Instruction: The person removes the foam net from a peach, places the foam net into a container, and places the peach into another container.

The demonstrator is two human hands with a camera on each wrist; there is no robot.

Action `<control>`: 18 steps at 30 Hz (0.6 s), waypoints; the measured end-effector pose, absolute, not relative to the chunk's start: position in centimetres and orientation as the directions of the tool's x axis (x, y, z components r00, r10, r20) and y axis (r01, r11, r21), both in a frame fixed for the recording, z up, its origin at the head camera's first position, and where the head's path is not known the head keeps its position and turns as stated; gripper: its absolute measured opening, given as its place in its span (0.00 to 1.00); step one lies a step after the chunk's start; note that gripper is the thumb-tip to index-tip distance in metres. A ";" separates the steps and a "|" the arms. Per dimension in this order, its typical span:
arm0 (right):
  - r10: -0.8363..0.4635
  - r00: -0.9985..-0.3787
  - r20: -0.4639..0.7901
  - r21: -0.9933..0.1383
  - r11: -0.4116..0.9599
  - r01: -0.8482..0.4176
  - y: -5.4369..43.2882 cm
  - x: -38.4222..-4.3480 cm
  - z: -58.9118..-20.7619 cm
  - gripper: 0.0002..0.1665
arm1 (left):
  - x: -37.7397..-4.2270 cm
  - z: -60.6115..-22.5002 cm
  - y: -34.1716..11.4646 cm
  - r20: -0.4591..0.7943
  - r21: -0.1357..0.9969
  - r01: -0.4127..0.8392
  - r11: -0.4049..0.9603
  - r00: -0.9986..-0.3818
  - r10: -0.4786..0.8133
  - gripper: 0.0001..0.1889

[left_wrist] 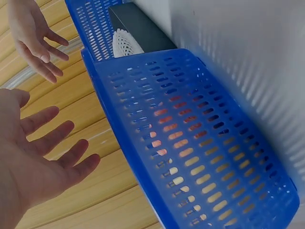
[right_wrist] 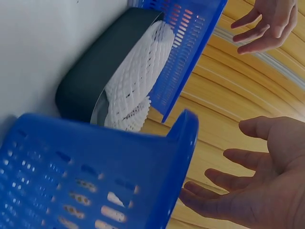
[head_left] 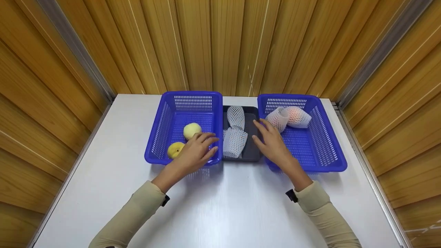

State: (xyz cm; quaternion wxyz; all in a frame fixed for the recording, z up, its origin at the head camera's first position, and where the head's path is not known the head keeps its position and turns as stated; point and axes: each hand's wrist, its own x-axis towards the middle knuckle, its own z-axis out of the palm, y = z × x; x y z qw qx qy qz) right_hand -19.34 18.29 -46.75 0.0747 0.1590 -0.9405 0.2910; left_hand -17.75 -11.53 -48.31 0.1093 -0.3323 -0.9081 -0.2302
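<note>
My left hand (head_left: 194,151) hovers above the near right part of the left blue basket (head_left: 193,93), fingers loosely spread and holding nothing. Below it lie a pale round fruit (head_left: 192,130) and a yellow fruit (head_left: 174,150). Reddish patches show through that basket's slots in the left wrist view; their source is hidden. My right hand (head_left: 274,143), also holding nothing, is over the left rim of the right blue basket (head_left: 339,155). Two white foam nets, one far (head_left: 236,116) and one near (head_left: 235,142), lie in the black tray (head_left: 253,150) between the baskets.
Inside the right basket, at its far end, are two pinkish fruits in foam nets, one left (head_left: 277,119) and one right (head_left: 298,117). Both baskets and the tray stand side by side on a white table (head_left: 220,206). Wood-look panels (head_left: 224,48) enclose the back and sides.
</note>
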 end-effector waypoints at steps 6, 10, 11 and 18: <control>-0.232 -0.948 0.218 -0.522 0.793 -0.314 19.8 -19.3 -46.5 0.34 | -17.0 -48.4 -10.5 0.385 0.248 0.675 0.695 -0.727 0.569 0.19; -0.223 -0.950 0.216 -0.517 0.800 -0.306 20.8 -19.3 -46.4 0.33 | -16.7 -48.7 -9.6 0.394 0.247 0.673 0.697 -0.727 0.562 0.19; -0.221 -0.951 0.214 -0.515 0.802 -0.302 21.0 -19.3 -46.4 0.33 | -16.7 -48.8 -9.3 0.403 0.256 0.678 0.689 -0.723 0.561 0.18; -0.210 -0.958 0.193 -0.489 0.826 -0.280 22.0 -19.6 -46.3 0.32 | -16.1 -50.3 -6.5 0.499 0.332 0.716 0.614 -0.686 0.529 0.16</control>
